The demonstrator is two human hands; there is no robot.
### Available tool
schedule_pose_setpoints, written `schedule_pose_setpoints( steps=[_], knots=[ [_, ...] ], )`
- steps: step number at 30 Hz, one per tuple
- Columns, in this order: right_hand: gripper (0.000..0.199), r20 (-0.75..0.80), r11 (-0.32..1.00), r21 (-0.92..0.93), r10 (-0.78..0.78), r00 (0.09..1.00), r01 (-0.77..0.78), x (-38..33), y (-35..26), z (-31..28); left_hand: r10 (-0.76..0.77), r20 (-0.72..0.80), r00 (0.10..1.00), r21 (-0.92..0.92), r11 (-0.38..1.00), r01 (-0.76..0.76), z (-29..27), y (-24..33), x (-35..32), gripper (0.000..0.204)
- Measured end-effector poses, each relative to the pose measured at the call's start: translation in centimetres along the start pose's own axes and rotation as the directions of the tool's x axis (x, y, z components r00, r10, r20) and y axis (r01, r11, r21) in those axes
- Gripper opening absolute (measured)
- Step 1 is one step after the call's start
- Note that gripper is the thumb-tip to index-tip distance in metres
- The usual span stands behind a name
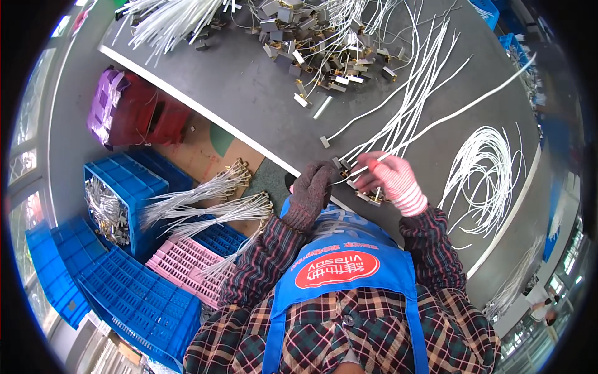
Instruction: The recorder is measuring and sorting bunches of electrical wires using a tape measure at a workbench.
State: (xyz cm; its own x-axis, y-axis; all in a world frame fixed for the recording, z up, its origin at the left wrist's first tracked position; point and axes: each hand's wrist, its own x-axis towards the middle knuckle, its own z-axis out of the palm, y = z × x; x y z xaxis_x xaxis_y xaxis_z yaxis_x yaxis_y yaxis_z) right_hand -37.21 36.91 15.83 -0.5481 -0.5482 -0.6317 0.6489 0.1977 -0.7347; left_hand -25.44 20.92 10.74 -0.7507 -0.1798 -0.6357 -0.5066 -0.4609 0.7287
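My left hand (311,192), in a dark brown knitted glove, is closed at the near table edge in front of my apron. A white cable (464,111) runs in from the far right past my right hand and appears to reach the left fingertips; its end there is hidden. My right hand (397,182), in a white and red striped glove, has its fingers bent around this cable. Under and beside the right fingers lie small metal-ended connectors (372,198), belonging to a loose bundle of white cables (408,103) that stretches away across the table.
A heap of cables with grey block ends (330,47) covers the far table, beside white strands (171,25). Coiled white cable (486,177) lies right. Left, below the table edge, are blue crates (140,296), a pink crate (187,265), cable bundles (215,209) and a red-purple container (134,109).
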Motion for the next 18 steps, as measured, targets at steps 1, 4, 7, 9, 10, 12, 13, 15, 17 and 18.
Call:
schedule_pose_setpoints(
  steps=[1,4,7,9,10,12,13,15,17,18],
  knots=[
    [0.040,-0.033,0.996,-0.057,-0.067,0.997,0.065,0.0,-0.6,-0.7,0.000,-0.004,1.000,-0.002,1.000,0.000,0.0,0.6,-0.2,0.028],
    [0.035,-0.096,0.985,0.014,-0.172,0.980,0.175,0.0,-2.0,-2.4,-0.104,0.040,0.994,0.003,0.995,0.104,-0.2,1.7,-0.7,0.031],
    [0.026,-0.108,0.965,-0.120,-0.247,0.963,0.234,-0.6,-2.4,-1.1,0.026,0.158,0.987,0.084,0.996,-0.040,-0.4,0.9,-0.7,0.034],
    [0.024,-0.076,0.979,-0.031,-0.205,0.976,0.204,-0.9,-1.8,0.3,-0.019,0.211,0.977,0.020,1.000,0.015,-0.7,-0.6,-0.5,0.034],
    [0.022,-0.096,0.986,-0.051,-0.163,0.982,0.159,-1.0,-1.8,0.8,-0.020,0.211,0.977,0.021,1.000,0.016,-0.9,-0.8,-0.5,0.034],
    [0.022,-0.064,0.985,-0.053,-0.166,0.984,0.163,-0.9,-1.2,1.6,-0.157,0.300,0.941,0.044,0.988,0.151,-1.4,-1.1,-0.7,0.030],
    [0.022,-0.033,0.984,-0.057,-0.170,0.985,0.168,-0.9,-0.8,1.8,-0.161,0.300,0.940,0.045,0.987,0.155,-1.6,-1.2,-0.8,0.030],
    [0.021,-0.015,0.988,-0.046,-0.145,0.989,0.144,-0.8,-0.1,1.8,-0.267,0.421,0.867,-0.348,0.835,0.426,-2.1,-1.4,-0.9,0.028],
    [0.017,0.037,0.989,-0.110,-0.092,0.995,0.096,-0.5,0.8,1.8,-0.094,0.341,0.935,-0.019,0.994,0.107,-1.9,-1.9,-0.9,0.027],
    [0.016,0.058,0.995,-0.083,-0.044,0.997,0.049,-0.5,1.4,2.4,0.107,0.331,0.938,0.332,0.917,-0.222,-1.9,-2.0,-0.9,0.026]
  ],
)
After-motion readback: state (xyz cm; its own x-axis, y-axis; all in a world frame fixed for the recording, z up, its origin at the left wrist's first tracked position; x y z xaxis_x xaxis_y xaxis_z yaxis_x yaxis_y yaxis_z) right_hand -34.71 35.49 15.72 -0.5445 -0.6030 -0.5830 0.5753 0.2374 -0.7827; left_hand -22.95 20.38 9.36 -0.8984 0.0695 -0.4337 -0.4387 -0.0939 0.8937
